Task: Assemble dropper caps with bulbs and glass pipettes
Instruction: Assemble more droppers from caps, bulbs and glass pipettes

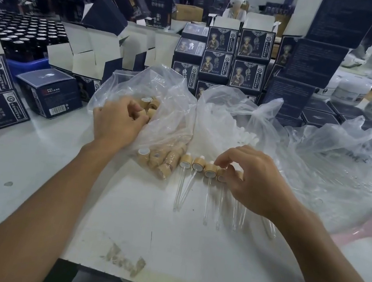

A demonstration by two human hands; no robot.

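Note:
Several assembled droppers (197, 166) with bamboo caps, white bulbs and glass pipettes lie in a row on the white table (56, 183). My right hand (252, 182) rests over the right end of that row, its fingertips pinching a bamboo cap there. My left hand (116, 120) reaches into a clear plastic bag (170, 105) of loose bamboo caps (162, 161) and closes its fingers around a cap (147, 112). A second clear bag (220, 126) just right of it holds white rubber bulbs. A third bag (333, 165) with glass pipettes lies at the right.
Dark blue printed cartons (233, 59) are stacked behind the bags, with open white-lined cartons (90, 50) at the back left. Dark bottles (26, 32) fill a tray at far left. White jars (352, 90) stand at back right. A person sits far behind.

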